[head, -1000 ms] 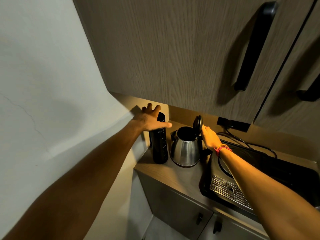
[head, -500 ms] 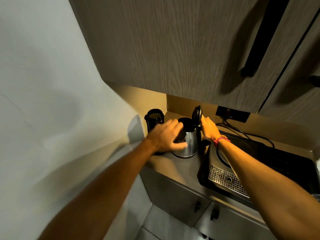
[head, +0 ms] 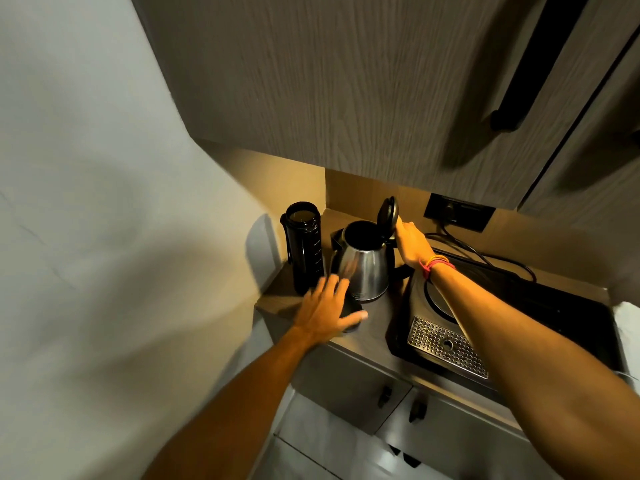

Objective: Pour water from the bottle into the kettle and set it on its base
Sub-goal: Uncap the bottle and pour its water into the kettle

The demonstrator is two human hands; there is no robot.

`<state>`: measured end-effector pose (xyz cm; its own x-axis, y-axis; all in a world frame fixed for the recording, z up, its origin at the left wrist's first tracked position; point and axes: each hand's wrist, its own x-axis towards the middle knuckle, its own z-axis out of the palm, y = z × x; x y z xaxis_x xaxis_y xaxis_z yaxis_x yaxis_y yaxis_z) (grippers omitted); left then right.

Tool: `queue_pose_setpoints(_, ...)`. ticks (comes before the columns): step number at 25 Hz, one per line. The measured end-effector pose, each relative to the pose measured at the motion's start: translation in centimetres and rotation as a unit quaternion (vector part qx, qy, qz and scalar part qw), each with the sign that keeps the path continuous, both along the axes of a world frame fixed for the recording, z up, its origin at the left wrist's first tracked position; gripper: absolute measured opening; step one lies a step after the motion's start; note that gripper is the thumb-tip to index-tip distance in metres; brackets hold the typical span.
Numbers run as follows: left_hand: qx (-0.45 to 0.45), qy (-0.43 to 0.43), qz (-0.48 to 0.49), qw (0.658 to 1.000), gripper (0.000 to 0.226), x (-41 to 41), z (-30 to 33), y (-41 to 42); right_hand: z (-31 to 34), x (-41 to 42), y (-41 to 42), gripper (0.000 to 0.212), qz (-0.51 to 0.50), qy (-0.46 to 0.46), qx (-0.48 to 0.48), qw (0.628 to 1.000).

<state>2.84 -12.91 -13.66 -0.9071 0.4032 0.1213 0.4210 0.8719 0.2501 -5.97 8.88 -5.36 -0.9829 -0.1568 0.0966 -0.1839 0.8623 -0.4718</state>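
Observation:
A black bottle [head: 304,247] stands uncapped at the counter's back left corner, against the wall. Right beside it is the steel kettle [head: 363,268], upright on the counter [head: 377,327], its black lid [head: 388,213] flipped up. I cannot make out a separate base under it. My right hand [head: 412,244] grips the top of the kettle's handle, fingers against the raised lid. My left hand [head: 329,310] lies flat in front of the bottle, fingers spread, over a dark round cap [head: 353,317] on the counter.
A black cooktop [head: 554,317] with a perforated metal grille [head: 446,344] fills the counter's right side. A wall socket [head: 457,213] with cables sits behind it. An overhead cabinet [head: 346,81] hangs low above, and a wall [head: 104,202] closes the left.
My left hand left the bottle's top, crossed in front of the kettle and came down onto the counter with the dark cap. The bottle now stands uncapped. My right hand stayed on the kettle.

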Motion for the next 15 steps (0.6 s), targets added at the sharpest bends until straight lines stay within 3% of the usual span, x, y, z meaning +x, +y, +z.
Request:
queue_pose_setpoints(3,0.080,0.230,0.001,0.970,0.062,-2.5,4.3,-2.4,-0.2,-0.1,-0.1,0.041,0.001,0.007,0.006,1.000)
queue_pose_setpoints(5,0.175,0.272,0.135,0.937,0.074,-4.6,7.2,-3.7,-0.3,-0.1,-0.2,0.037,-0.003,0.008,0.008,1.000)
queue_pose_setpoints(7,0.300,0.203,0.263,0.894,0.094,-5.9,8.4,-4.8,-0.3,0.0,-0.1,0.039,-0.004,0.005,0.010,1.000)
queue_pose_setpoints(9,0.414,0.040,0.271,0.868,0.104,-6.7,8.1,-5.3,-0.2,0.0,-0.2,0.043,-0.006,-0.004,0.006,1.000)
queue_pose_setpoints(11,0.459,-0.105,0.243,0.848,0.101,-7.1,7.2,-4.7,-0.2,-0.1,-0.2,0.045,-0.009,-0.016,0.008,1.000)
queue_pose_setpoints(13,0.455,-0.114,0.280,0.838,0.098,-7.1,6.3,-3.9,-0.2,-0.3,-0.3,0.052,-0.007,-0.029,0.012,0.999)
queue_pose_setpoints(15,0.448,-0.065,0.310,0.836,0.093,-7.1,5.8,-3.2,-0.3,-0.3,-0.3,0.063,-0.005,-0.042,0.015,0.999)
